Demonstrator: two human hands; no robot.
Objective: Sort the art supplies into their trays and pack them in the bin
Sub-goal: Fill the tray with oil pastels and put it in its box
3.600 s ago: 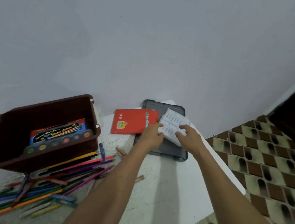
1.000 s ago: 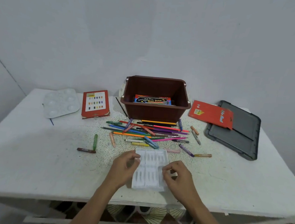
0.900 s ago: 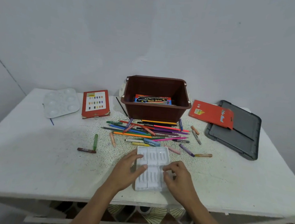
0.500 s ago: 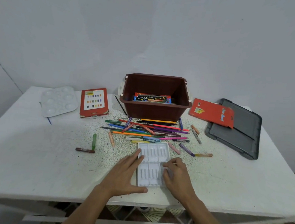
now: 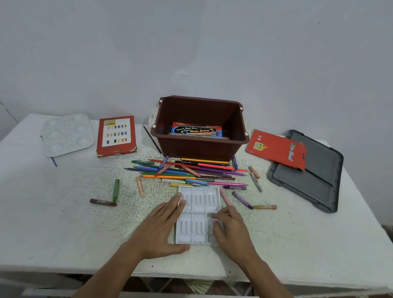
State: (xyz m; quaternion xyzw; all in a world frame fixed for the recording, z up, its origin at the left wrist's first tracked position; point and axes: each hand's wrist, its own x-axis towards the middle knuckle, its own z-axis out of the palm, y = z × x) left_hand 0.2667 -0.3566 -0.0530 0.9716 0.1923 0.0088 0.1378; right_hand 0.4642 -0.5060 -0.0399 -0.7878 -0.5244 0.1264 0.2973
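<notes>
A white moulded crayon tray (image 5: 197, 214) lies flat on the white table (image 5: 42, 218), near the front edge. My left hand (image 5: 162, 229) rests open along the tray's left side, fingers straight. My right hand (image 5: 230, 230) touches the tray's right edge with bent fingers. Beyond the tray lies a heap of coloured pencils and crayons (image 5: 188, 173). The brown bin (image 5: 199, 127) stands behind them with a watercolour box (image 5: 196, 129) inside.
A white paint palette (image 5: 67, 134) and a red crayon box (image 5: 116, 136) lie at the back left. A red sleeve (image 5: 276, 148) leans on the grey bin lid (image 5: 310, 170) at the right. Loose crayons (image 5: 108, 194) lie left of the tray.
The tray was carried from the grey lid to the front of the table and laid flat. My left hand has flattened out beside it; my right stays on its right edge.
</notes>
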